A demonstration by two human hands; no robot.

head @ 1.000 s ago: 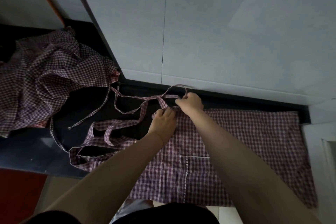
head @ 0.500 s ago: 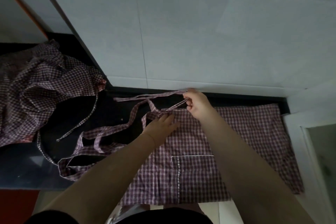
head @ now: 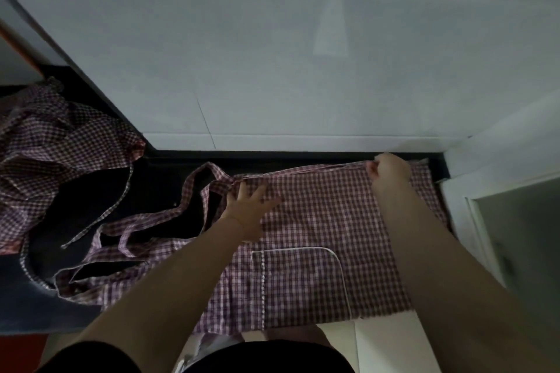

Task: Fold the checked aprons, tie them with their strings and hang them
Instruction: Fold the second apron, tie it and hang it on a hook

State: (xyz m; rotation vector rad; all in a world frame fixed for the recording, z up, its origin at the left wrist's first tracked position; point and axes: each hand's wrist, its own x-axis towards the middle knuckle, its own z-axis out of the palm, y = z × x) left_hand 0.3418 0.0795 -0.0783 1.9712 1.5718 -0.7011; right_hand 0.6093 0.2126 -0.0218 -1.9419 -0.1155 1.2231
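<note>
No readable text, labels or numbers anywhere.

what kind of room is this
Probably a kitchen or utility corner at home: a dark counter against a pale tiled wall, with checked aprons spread and heaped on it.
</note>
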